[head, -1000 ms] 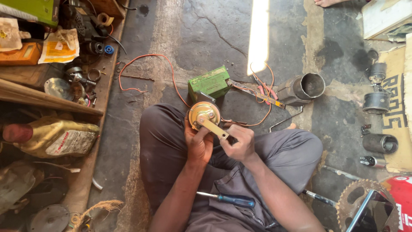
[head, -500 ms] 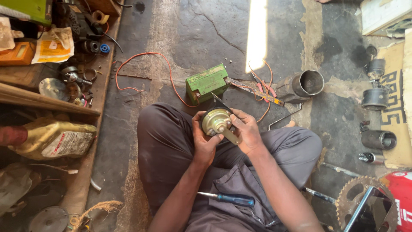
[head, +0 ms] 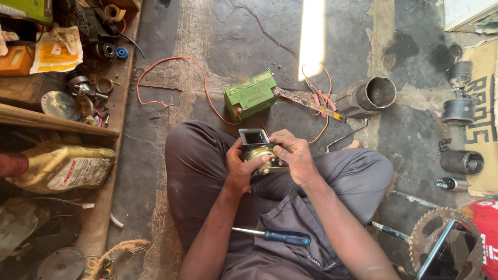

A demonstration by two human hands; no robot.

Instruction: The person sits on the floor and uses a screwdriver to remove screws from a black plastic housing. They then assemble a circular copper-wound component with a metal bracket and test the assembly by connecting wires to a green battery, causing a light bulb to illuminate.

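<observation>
View from above of a seated person working over the lap. The left hand (head: 239, 167) is cupping a small round brass-coloured horn unit (head: 261, 153) from the left, its fingers curled around the body. The right hand (head: 291, 155) is closing over the same unit from the right, thumb and fingers pressed against its top edge, so both hands are clasping it between them. The unit is sitting just above the knees, its dark rectangular mouth (head: 253, 137) facing up and away from the person. A blue-handled screwdriver (head: 275, 236) is lying across the lap, apart from both hands. On the concrete floor (head: 249, 41) just beyond the knees a green box-shaped battery (head: 251, 95) is resting, with an orange wire (head: 171, 78) looping away to its left. To the battery's right a strip-shaped tool with red-handled pliers (head: 317, 101) is lying beside a grey metal cylinder (head: 371, 95). A toothed sprocket (head: 434, 228) is lying at lower right, and a yellow oil jug (head: 62, 166) on the shelf at left.
</observation>
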